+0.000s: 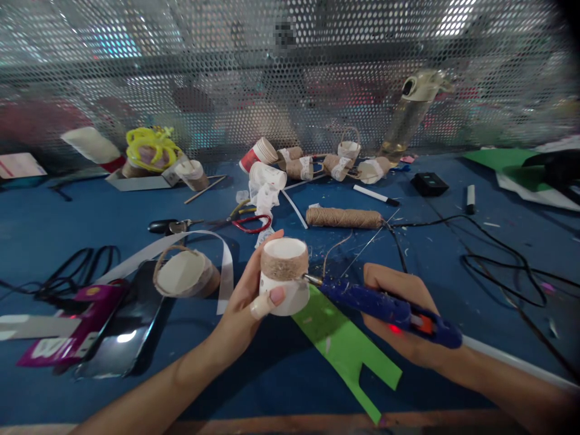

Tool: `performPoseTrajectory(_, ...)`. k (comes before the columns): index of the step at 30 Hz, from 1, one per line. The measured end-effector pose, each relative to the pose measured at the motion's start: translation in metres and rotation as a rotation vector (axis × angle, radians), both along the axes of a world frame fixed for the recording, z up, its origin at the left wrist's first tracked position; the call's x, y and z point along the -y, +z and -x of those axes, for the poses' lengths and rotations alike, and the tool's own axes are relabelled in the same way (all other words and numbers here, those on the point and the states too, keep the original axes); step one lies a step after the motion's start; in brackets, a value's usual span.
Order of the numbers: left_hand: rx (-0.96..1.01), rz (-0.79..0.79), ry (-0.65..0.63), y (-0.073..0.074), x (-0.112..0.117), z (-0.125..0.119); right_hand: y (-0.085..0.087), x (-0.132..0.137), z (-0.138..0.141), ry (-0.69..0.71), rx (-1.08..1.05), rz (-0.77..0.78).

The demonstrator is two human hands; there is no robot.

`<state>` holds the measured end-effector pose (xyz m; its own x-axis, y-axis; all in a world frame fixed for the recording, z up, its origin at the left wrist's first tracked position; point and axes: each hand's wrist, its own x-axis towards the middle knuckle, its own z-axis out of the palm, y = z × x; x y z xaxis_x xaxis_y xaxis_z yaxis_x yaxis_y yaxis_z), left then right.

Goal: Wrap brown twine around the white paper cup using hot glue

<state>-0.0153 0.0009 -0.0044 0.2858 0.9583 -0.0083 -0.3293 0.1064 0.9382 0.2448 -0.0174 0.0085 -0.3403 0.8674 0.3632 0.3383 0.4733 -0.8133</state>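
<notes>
A white paper cup [290,299], its upper part wound with brown twine [284,267], sits upright in my left hand [254,296], fingers around its far side and thumb on the front. A bandage wraps that thumb. My right hand [403,302] grips a blue glue gun [362,296], whose metal nozzle meets the cup's right side at the lower edge of the twine. Behind the gun lies a spool of twine [344,217], with a loose strand trailing toward the cup. Beneath the cup and gun is a cut green paper strip [344,344].
Left of my hand are a small handled cup basket [188,275], a phone [127,326] and a purple packet [77,326]. Red-handled scissors [251,223] and twine-wrapped cups [299,168] lie farther back. A bottle [408,115] leans near the mesh screen [290,78]. Black cables [502,241] curl at right.
</notes>
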Motion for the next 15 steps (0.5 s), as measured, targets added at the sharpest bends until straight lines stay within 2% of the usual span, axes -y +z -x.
performPoseTrajectory(3,0.025,0.028,-0.007,-0.0005,0.0,0.001,0.0006,0.0004,-0.0007,-0.025,-0.006,0.036)
performPoseTrajectory(10,0.024,0.041,0.071,0.0024,0.0011,-0.0017,0.0,0.0013,-0.003,-0.034,-0.01,0.094)
performPoseTrajectory(15,0.049,0.049,0.058,0.0057,-0.0013,-0.0036,0.0002,0.002,-0.0024,-0.021,-0.034,0.125)
